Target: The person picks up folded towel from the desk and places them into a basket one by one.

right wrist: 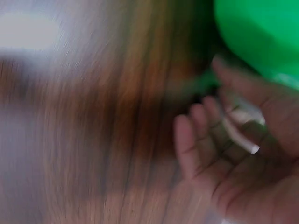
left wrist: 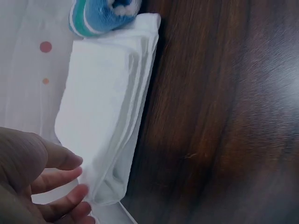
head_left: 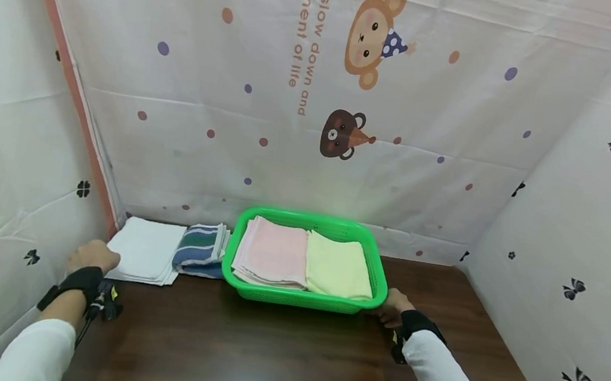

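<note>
In the head view a stack of folded white cloths lies at the left of the table. My left hand is at its left edge; in the left wrist view its relaxed fingertips come right up to the folded white cloth. My right hand is beside the lower right corner of a green plastic basket. The right wrist view is blurred: the fingers are loosely bent and a thin white strip shows across the palm. Folded pink cloths and yellow cloths lie side by side in the basket.
A folded blue, green and white striped towel lies between the white cloths and the basket. Behind the dark wooden table hangs a printed curtain; similar sheets stand at the left and right sides.
</note>
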The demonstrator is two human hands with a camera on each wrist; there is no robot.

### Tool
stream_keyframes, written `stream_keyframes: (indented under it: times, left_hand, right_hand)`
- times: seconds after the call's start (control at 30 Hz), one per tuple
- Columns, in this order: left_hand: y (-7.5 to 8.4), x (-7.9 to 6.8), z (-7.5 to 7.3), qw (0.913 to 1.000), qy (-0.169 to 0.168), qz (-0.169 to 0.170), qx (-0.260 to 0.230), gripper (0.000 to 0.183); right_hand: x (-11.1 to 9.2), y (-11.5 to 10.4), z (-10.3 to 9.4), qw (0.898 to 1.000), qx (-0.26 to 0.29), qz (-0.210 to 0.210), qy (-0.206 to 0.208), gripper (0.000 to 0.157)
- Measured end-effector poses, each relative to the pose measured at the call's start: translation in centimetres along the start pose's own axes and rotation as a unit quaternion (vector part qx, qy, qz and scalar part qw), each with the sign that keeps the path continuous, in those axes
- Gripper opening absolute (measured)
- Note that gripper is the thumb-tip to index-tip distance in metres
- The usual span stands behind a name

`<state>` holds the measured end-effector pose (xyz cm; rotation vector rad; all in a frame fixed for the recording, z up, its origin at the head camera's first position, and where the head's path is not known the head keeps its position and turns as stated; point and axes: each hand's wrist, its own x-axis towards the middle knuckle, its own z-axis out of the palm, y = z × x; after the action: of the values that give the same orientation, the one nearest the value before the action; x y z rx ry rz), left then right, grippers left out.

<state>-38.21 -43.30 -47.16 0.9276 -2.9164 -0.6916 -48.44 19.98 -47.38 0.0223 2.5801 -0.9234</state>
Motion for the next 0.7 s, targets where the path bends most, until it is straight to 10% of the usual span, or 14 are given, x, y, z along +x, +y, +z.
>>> stream_keyframes:
  times: [0.37,0.7]
  left_hand:
    - [0.2,2.0,3.6,0.9989,-0.040,-0.023,0.001,0.068]
    - [0.0,4.6,2.4,0.9928,-0.099,-0.048,0.049,0.071]
  right_hand:
    - [-0.5,1.4,0.9,1.000,-0.025,-0.009,-0.005,0.031]
    - [1.0,0.5,0.3,0.999,-0.031,-0.004,0.002,0.023]
